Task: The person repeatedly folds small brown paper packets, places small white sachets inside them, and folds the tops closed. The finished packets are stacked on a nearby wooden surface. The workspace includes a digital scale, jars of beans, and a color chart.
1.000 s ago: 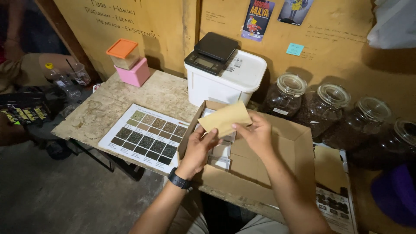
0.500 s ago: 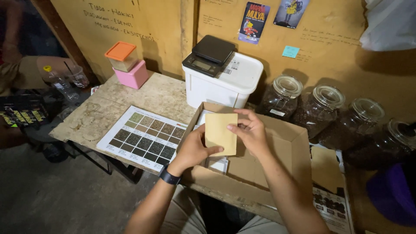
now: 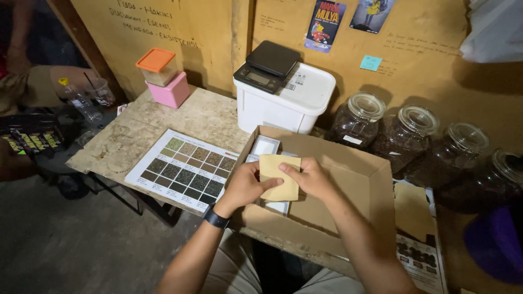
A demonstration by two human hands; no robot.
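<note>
- Tan paper pouch held flat over the open cardboard box, above the white packets inside.
- Left hand pinches pouch's left edge, thumb on top.
- Right hand grips its right edge, thumb across the face.
- Box sits on worn table; sample chart just left.
- Behind: white bin with black scale, glass jars to the right.

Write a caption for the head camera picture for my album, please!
Two hands, left hand and right hand, hold a tan paper packet over an open cardboard box.
</note>
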